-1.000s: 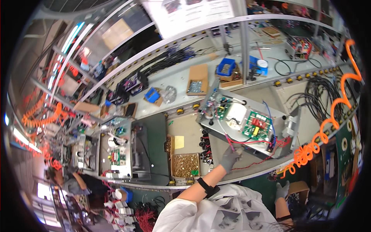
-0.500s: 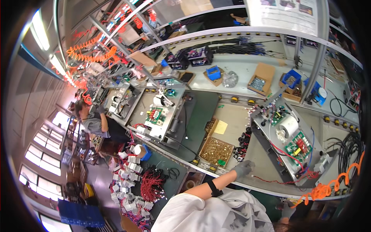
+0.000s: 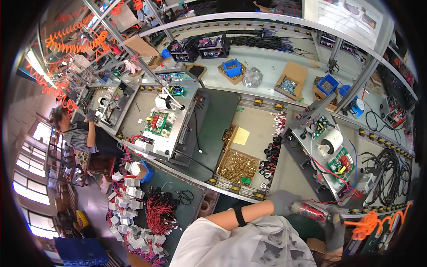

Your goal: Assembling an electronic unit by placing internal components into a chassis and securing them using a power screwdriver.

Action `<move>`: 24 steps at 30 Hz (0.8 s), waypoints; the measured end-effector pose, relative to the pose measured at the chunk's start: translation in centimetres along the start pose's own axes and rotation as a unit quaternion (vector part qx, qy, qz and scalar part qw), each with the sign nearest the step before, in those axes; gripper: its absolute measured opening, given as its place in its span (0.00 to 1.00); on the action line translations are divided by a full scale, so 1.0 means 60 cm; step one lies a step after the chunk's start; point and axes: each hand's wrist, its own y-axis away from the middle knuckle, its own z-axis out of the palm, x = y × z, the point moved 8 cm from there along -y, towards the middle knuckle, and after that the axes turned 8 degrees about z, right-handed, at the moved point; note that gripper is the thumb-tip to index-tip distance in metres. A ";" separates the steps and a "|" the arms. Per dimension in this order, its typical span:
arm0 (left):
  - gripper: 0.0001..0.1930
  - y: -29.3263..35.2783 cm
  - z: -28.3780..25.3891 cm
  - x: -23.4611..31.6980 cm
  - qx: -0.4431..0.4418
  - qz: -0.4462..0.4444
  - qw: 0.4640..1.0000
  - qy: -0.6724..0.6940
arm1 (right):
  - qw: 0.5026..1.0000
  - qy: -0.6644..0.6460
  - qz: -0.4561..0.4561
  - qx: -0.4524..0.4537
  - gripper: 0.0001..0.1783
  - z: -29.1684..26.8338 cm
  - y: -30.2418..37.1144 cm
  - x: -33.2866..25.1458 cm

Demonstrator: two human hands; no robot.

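Observation:
A silver and red air screwdriver (image 3: 312,212) lies level in front of my body, by the bench's front edge. My right hand (image 3: 334,232), in a grey glove, is closed round its right end, beside the orange coiled hose (image 3: 367,225). My left hand (image 3: 283,203), also gloved in grey, has its fingers curled at the tool's other end; the fingertips are partly hidden there. Beyond the hands stands a tilted metal chassis (image 3: 318,155) carrying a green circuit board (image 3: 342,164), a white cylindrical part (image 3: 332,142) and red and blue wires.
A cardboard tray of brass-coloured fasteners (image 3: 238,167) sits left of the chassis, near a yellow note (image 3: 241,136). Black cables (image 3: 391,173) lie at the right. Red wire bundles (image 3: 161,213) and white connector blocks (image 3: 126,207) cover the left side table. A co-worker (image 3: 80,133) stands farther left.
My left hand has left the red wire's end at the bench edge and come to the screwdriver. My right hand has risen with the tool into fuller view. The view has shifted.

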 end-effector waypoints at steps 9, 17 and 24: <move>0.17 0.092 -0.028 -0.042 0.031 0.056 0.993 -0.099 | 0.626 0.698 -0.345 -0.037 0.34 0.229 0.014 -0.044; 0.15 0.074 -0.157 -0.187 0.158 0.141 0.976 -0.039 | 0.762 0.613 0.034 -0.207 0.31 0.152 -0.119 0.220; 0.12 0.096 -0.215 -0.680 0.208 -0.366 0.899 -0.120 | 0.845 0.519 0.085 -0.096 0.23 0.136 -0.093 0.206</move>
